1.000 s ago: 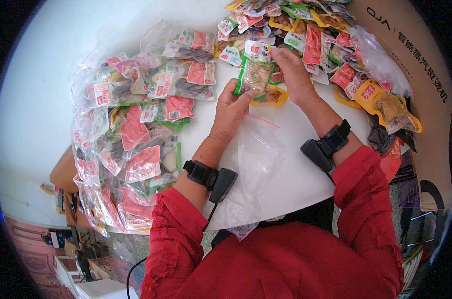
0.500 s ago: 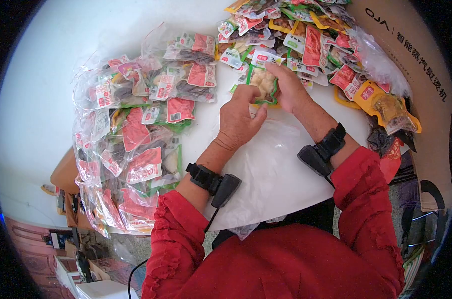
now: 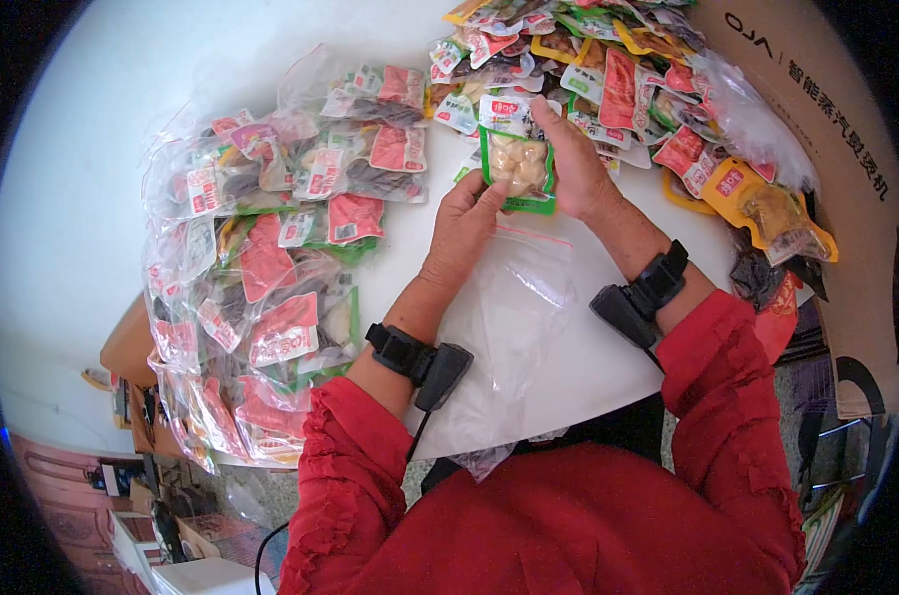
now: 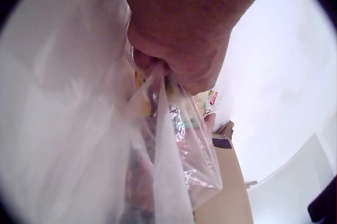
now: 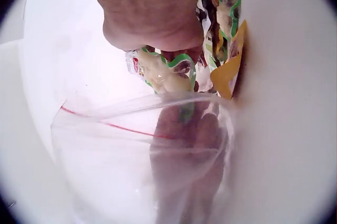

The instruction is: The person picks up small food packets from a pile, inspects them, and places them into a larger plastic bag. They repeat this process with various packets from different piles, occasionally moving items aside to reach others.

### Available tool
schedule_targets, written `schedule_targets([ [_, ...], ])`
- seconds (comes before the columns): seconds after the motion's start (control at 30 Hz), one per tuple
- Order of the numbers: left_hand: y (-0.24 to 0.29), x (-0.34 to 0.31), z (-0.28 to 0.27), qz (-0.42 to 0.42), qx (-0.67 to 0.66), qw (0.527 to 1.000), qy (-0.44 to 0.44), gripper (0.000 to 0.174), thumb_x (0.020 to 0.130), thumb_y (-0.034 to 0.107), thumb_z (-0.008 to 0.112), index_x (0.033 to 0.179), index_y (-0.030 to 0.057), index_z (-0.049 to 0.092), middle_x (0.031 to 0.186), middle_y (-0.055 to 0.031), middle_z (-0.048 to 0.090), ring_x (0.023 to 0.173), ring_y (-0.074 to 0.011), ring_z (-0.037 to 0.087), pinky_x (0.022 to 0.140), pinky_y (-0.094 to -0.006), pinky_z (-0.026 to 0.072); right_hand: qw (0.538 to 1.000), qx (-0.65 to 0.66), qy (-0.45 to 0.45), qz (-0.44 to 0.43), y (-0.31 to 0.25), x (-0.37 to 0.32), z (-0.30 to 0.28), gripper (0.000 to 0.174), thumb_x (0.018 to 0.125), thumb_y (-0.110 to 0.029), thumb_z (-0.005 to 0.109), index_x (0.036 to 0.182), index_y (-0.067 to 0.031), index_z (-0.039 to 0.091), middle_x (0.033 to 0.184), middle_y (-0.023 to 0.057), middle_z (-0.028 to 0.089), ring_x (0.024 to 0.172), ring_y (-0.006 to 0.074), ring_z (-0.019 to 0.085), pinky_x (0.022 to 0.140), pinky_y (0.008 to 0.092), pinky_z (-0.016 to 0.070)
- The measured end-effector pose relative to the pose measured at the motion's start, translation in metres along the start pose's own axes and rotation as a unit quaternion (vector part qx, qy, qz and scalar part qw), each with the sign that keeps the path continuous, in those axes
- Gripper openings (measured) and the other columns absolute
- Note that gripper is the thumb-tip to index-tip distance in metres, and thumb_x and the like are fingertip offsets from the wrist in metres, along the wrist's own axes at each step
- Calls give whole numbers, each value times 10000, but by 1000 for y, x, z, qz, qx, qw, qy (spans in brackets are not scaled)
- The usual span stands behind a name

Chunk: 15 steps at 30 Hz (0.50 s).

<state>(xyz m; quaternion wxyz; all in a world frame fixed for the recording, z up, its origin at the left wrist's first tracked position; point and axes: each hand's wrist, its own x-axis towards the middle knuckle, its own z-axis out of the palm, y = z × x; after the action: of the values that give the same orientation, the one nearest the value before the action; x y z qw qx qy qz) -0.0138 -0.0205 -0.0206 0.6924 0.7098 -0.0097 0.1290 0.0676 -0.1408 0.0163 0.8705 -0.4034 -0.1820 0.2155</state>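
A green-edged food packet point(image 3: 518, 162) with pale chunks inside faces up between the hands in the head view. My right hand point(image 3: 580, 171) grips its right side, thumb along the upper edge. At its lower left corner my left hand point(image 3: 461, 226) pinches it, thumb on top. A clear zip bag point(image 3: 514, 327) with a red seal line hangs below the left fingers; the left wrist view shows its film point(image 4: 176, 145) gathered at them. In the right wrist view the packet point(image 5: 163, 76) is just above the bag's mouth, and the left hand shows through the film.
Filled clear bags of packets point(image 3: 281, 248) cover the table's left side. Loose packets point(image 3: 588, 69) are heaped at the back right, with a yellow packet point(image 3: 762, 208) at the near end. A large cardboard box point(image 3: 816, 129) stands along the right edge of the white table point(image 3: 578, 337).
The left hand lifted its thumb off, then took the packet's lower corner again. A packet with pale chunks now faces up, and the yellow edge below it is out of sight.
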Motion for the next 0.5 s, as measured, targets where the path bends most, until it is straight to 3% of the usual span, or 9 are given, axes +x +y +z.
schedule_targets([
  [0.1,0,-1,0,-9,-10,1000,8,270,877,258,486,1007,27,539,745,41,494,588,-40,383,515,-190,337,1000,-14,-14,-10,1,6,-6,431,865,-392,450,1018,2,535,954,66,571,873,129,542,786,270,435],
  [0.13,2,-1,-1,-9,-10,1000,7,270,877,258,486,1007,27,539,745,41,494,588,-40,383,515,-190,337,996,-74,-3,-41,2,7,-6,444,866,-400,447,1019,7,538,960,69,568,878,131,534,796,271,423],
  [0.23,5,-1,0,-47,-55,997,-17,272,867,220,511,1061,29,514,821,28,539,667,-52,464,600,-193,394,977,-186,-10,-104,-1,-1,-6,466,862,-412,448,1019,17,540,966,74,564,890,136,519,815,274,400],
  [0.3,5,-2,8,-11,-69,997,-38,302,846,177,548,1100,26,486,942,-10,568,833,-85,529,746,-223,426,962,-237,-30,-134,1,-2,-8,476,858,-418,453,1017,21,541,967,74,562,896,138,512,825,275,388],
  [0.37,6,-3,7,-18,-76,996,-50,318,841,158,554,1118,25,471,1001,-29,558,905,-101,523,797,-239,417,874,-442,-30,-201,6,2,-15,480,846,-411,470,1017,32,539,935,80,564,879,144,506,821,272,387],
  [0.4,6,-4,6,-25,-83,994,-62,337,835,139,560,1135,23,457,1060,-48,549,976,-117,517,847,-254,408,874,-442,-31,-200,10,5,-17,480,846,-411,470,1017,32,539,935,80,564,879,144,506,821,272,387],
  [0.47,5,-3,7,-8,-107,993,-49,344,841,135,550,1148,24,442,1069,-49,540,974,-117,516,838,-255,413,979,-180,-20,-93,11,6,-7,414,834,-359,510,983,26,546,851,66,566,811,129,513,762,266,412],
  [0.5,5,-3,8,9,-130,991,-38,351,847,132,539,1162,24,427,1079,-50,532,972,-116,514,830,-256,418,979,-180,-21,-93,12,8,-9,414,834,-359,510,983,26,546,851,66,566,811,129,513,762,266,412],
])
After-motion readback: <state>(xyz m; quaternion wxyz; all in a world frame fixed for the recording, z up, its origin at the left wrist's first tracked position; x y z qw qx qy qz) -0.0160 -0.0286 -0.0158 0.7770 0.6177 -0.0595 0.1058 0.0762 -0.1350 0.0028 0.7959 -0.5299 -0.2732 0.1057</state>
